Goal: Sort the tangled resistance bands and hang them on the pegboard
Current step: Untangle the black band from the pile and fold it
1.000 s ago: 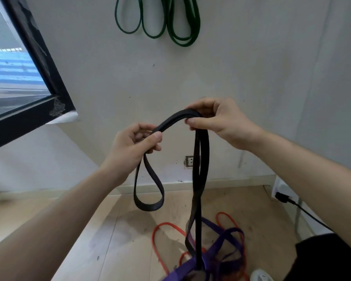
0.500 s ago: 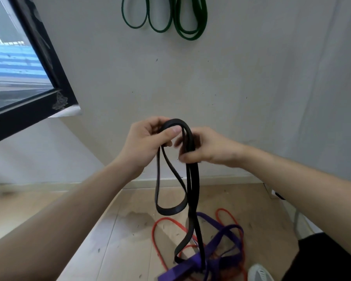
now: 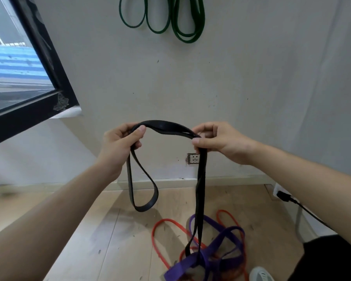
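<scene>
I hold a black resistance band [image 3: 164,127] stretched between both hands at chest height. My left hand [image 3: 118,147] pinches its left end, and a short loop hangs below it. My right hand [image 3: 217,141] pinches the right end, from which a long doubled strand drops to the floor. That strand's lower end runs into a tangle of a purple band [image 3: 217,246] and a red band [image 3: 166,238] on the wooden floor. Several green bands [image 3: 178,23] hang on the wall above; whatever holds them is out of frame.
A black-framed window [image 3: 39,102] juts out at the left. A wall socket [image 3: 193,158] sits low on the wall behind the band. At the right, a plug and black cable [image 3: 292,199] run along the wall. A shoe tip [image 3: 259,274] shows at the bottom right.
My hands were close together half a second ago; they have moved apart, pulling the top of the black band into a wide arch. The hanging strands have shifted with them.
</scene>
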Motion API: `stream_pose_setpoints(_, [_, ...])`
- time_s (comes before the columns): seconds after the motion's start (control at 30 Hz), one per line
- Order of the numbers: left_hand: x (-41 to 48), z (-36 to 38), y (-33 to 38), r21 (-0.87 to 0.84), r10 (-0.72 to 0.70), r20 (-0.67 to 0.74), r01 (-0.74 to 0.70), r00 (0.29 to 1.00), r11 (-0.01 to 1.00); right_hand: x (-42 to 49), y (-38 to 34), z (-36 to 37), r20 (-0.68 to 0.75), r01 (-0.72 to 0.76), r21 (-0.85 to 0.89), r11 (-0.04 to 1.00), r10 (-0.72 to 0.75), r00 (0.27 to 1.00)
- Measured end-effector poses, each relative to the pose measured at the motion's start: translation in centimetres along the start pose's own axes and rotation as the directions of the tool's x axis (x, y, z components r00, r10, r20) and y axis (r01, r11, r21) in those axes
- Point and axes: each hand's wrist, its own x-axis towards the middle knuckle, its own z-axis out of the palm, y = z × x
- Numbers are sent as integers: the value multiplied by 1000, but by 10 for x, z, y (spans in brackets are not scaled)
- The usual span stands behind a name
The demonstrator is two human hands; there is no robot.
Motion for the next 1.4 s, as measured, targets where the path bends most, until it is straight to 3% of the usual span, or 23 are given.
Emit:
stream_pose_setpoints(0.13, [1, -5, -5, 20, -37, 10, 37, 999, 999, 0, -14, -6, -36, 28, 63, 998, -26, 999])
stream_pose_setpoints(0.37, [1, 0, -3, -12, -25, 36, 25, 999, 1000, -1, -26, -6, -70, -52, 28, 998, 53, 996])
stream_pose_setpoints(0.5, [1, 1, -1, -42, -21, 34, 22, 999, 999, -1, -24, -9, -14, -115, 85, 990, 117, 993])
stream_pose_setpoints(0.73, [3, -5, -6, -23, -28, 50, 29, 998, 999, -3, -17, -12, 22, -82, 36, 996, 81, 996])
stream_pose_setpoints(0.9, [3, -10, -8, 30, -87, 224, 82, 971, 996, -2, -18, -15, -14, -47, 122, 991, 49, 999])
stream_pose_setpoints(1.1, [-14, 10, 1, 187, -177, 498, 94, 849, 978, -6, -26, -5, 76, 4, 132, 991, -14, 997])
stream_pose_setpoints(1.27, [-24, 34, 1, 270, -193, 528, 52, 827, 962, -7, -34, 2, 120, 51, 146, 988, -69, 990])
stream_pose_setpoints(1.4, [-25, 42, 6, 112, -102, 543, 48, 834, 993, -8, -32, 1, 125, 34, 71, 997, -43, 991])
